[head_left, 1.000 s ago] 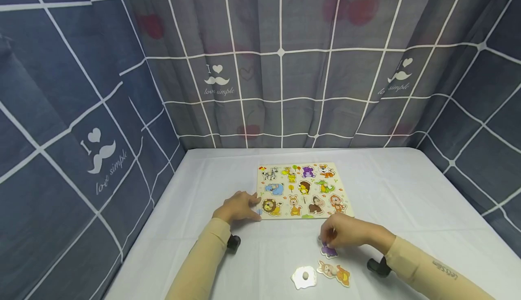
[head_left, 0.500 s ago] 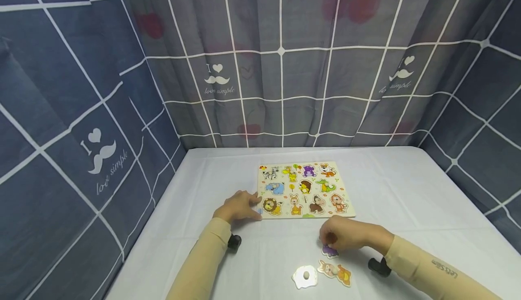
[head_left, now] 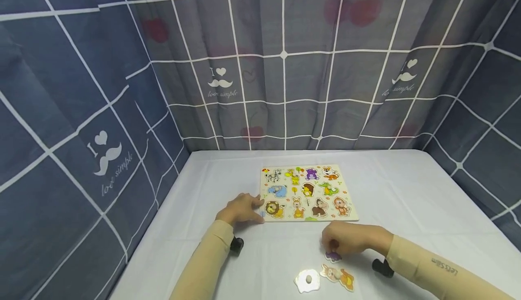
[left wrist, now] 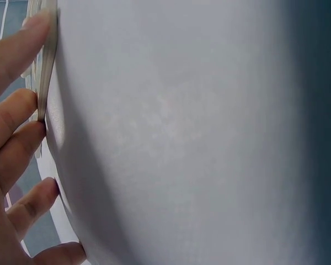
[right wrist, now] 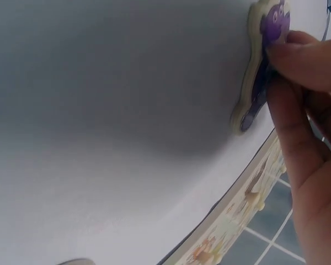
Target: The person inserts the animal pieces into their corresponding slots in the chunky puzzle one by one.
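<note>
A dark grid-patterned curtain [head_left: 260, 78] is hung round the back and sides of a white-clothed counter [head_left: 390, 191]. An animal puzzle board [head_left: 289, 214] is laid flat on the counter, squared roughly to its far edge. The board's left side is touched near the lower corner by the left hand [head_left: 240, 208], its fingers loosely extended and not closed round anything; the contact is judged to be meant for steadying the board. The purple animal piece [right wrist: 275, 19] is located just in front of the board's near edge, toward its right corner, and is pinched between thumb and fingers of the right hand [head_left: 346, 237]. It is presumed to be held this way because a thin, flat piece offers little else to grip; whether a knob is used cannot be told. A kangaroo piece [head_left: 338, 277] and a white-faced piece [head_left: 307, 281] are placed side by side nearer the person, within easy reach. The narrowest gap is found between the purple piece and the kangaroo piece. Wider room for movement is offered by the cloth right of the board and between the forearms.
</note>
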Action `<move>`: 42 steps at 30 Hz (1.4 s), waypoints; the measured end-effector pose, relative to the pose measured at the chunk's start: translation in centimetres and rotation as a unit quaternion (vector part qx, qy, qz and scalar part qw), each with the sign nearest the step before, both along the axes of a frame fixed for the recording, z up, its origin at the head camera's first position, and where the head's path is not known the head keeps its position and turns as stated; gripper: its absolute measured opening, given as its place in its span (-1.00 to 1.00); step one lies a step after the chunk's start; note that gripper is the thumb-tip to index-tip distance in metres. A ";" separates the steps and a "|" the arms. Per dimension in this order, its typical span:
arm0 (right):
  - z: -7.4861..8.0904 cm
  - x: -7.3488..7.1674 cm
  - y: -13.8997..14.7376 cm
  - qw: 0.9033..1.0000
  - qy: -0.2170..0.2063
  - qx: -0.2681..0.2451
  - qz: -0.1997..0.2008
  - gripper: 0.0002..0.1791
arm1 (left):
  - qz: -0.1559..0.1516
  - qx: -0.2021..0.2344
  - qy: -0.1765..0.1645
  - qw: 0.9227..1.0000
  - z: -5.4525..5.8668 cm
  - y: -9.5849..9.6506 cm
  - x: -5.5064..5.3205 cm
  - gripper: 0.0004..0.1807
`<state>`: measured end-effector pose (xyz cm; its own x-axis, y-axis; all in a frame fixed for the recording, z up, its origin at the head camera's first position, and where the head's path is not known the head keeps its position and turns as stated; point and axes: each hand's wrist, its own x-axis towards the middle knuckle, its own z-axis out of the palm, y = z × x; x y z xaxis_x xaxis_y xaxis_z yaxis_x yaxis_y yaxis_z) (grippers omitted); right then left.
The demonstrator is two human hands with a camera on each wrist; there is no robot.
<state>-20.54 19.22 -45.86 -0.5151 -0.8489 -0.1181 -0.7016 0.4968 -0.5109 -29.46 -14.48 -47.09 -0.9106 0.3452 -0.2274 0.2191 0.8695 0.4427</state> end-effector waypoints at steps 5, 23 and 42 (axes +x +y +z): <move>0.2 -0.4 0.3 1.000 -0.001 0.006 0.002 -0.67 | -0.012 -0.002 0.008 1.000 0.1 0.1 -0.2 -0.25; 0.1 -1.2 0.3 0.997 -0.018 -0.063 -0.043 -0.71 | -0.003 -0.006 0.009 1.000 0.7 0.1 -0.4 -0.25; 0.5 -4.3 1.7 0.959 -0.062 -0.150 -0.231 -0.91 | -0.002 0.006 0.007 1.000 -0.3 0.0 0.0 -0.24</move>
<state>-24.88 20.88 -45.36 -0.8422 -0.5391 0.0108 -0.3669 0.5583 -0.7441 -29.42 -14.47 -47.36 -0.9122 0.3511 -0.2111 0.2280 0.8631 0.4506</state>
